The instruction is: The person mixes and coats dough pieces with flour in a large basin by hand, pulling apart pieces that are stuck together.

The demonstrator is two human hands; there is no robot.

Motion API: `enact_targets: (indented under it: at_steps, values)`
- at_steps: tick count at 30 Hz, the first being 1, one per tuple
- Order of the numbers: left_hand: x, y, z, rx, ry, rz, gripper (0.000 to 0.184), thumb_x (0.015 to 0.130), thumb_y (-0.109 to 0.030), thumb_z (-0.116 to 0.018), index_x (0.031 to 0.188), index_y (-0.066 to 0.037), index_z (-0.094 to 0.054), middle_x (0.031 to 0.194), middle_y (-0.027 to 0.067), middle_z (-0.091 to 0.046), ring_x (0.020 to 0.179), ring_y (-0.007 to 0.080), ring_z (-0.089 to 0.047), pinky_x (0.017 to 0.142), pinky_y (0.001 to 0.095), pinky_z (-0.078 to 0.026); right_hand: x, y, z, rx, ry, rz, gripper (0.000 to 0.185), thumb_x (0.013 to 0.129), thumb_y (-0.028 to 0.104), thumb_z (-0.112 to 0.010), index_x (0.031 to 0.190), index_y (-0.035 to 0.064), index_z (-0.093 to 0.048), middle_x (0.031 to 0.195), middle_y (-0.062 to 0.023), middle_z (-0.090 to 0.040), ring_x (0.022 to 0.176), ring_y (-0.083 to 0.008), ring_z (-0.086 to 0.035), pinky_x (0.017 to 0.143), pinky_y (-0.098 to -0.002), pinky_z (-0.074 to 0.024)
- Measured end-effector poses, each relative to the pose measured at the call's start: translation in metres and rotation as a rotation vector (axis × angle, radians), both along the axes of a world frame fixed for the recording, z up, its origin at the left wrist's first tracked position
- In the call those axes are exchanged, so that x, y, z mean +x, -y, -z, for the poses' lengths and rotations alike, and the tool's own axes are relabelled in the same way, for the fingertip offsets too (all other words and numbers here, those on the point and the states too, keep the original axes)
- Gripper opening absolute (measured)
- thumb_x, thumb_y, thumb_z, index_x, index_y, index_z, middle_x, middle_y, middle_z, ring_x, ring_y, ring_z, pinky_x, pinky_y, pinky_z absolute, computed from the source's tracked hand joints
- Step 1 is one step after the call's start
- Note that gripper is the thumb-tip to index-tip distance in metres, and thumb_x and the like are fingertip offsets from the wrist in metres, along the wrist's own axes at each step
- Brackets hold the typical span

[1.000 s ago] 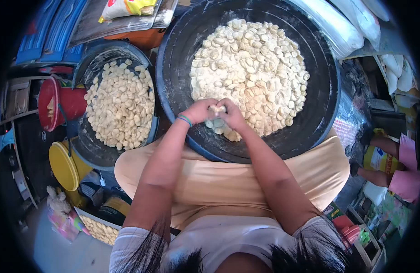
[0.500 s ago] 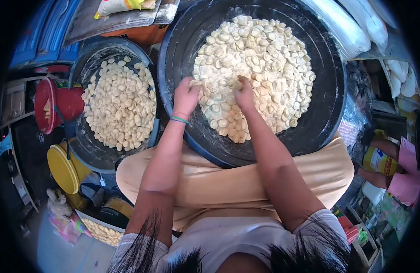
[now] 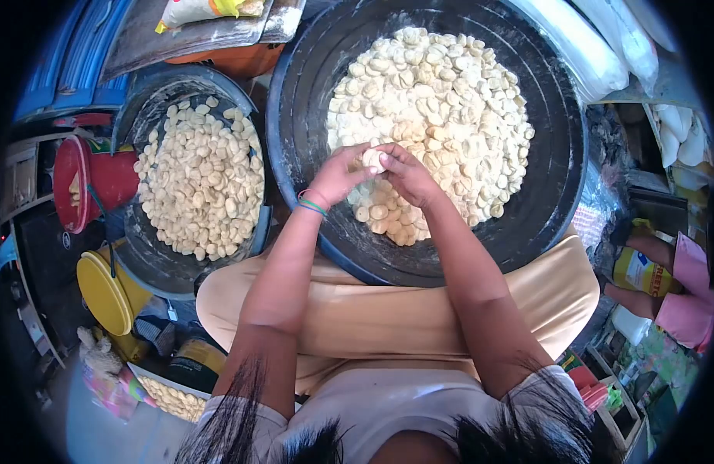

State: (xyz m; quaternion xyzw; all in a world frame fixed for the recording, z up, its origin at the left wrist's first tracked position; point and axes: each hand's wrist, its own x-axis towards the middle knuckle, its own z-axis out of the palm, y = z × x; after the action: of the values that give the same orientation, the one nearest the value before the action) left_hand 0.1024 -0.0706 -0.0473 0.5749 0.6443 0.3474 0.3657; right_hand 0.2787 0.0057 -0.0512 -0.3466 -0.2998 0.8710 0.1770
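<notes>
In front of me stands a wide black tub point(image 3: 546, 166) with a heap of flattened, floury dough pieces point(image 3: 450, 100) in it. Over the near left part of the heap, my left hand point(image 3: 338, 176) and my right hand point(image 3: 411, 178) meet. Their fingertips pinch a pale dough piece point(image 3: 372, 159) between them, and both hands are closed on it. Coloured bands circle my left wrist. To the left, a smaller dark tub point(image 3: 129, 259) holds plumper, rounder dough pieces point(image 3: 201, 178).
A red bucket point(image 3: 72, 185) and a yellow bucket point(image 3: 102, 294) stand left of the smaller tub. White sacks point(image 3: 581, 54) lie at the upper right. Another person's pink clothing point(image 3: 690, 294) and limbs show at the far right. The large tub's near rim adjoins my folded legs.
My hands were apart over the heap, each with fingers at dough pieces. They have come together, and both now grip one dough piece.
</notes>
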Motion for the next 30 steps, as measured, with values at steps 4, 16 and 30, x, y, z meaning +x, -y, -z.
enact_targets:
  at_steps: [4,16,30]
  values:
    - [-0.001,-0.001,-0.005,-0.309,0.581,-0.137,0.037,0.081,-0.015,-0.074,0.112,-0.001,-0.059,0.093,0.0055,-0.064,0.082,0.0125,-0.062,0.074,0.0268,-0.05,-0.016,0.005,-0.013,0.055,0.181,0.034,0.027,0.092,0.024,-0.061,0.111,0.0047,-0.057,0.1,-0.0052,-0.061,0.092,-0.0139,-0.058,0.077,-0.0295,-0.0492]
    - [-0.002,-0.001,-0.014,-0.292,0.436,-0.191,0.024,0.079,-0.008,-0.072,0.092,-0.004,-0.052,0.081,-0.0007,-0.054,0.074,0.0076,-0.054,0.067,0.0243,-0.047,0.001,-0.03,0.002,0.342,0.484,-0.039,0.024,0.092,0.003,-0.053,0.115,0.0019,-0.055,0.1,-0.0132,-0.062,0.08,-0.0198,-0.064,0.075,-0.0336,-0.0587]
    - [-0.004,-0.007,-0.001,-0.202,0.125,-0.419,0.042,0.08,-0.015,-0.072,0.117,-0.004,-0.056,0.127,0.0155,-0.048,0.112,0.0238,-0.052,0.096,0.0343,-0.043,-0.059,-0.092,0.084,1.035,0.779,-0.197,0.039,0.074,0.023,-0.072,0.109,0.0093,-0.062,0.103,-0.0097,-0.059,0.095,-0.0229,-0.059,0.085,-0.038,-0.0454]
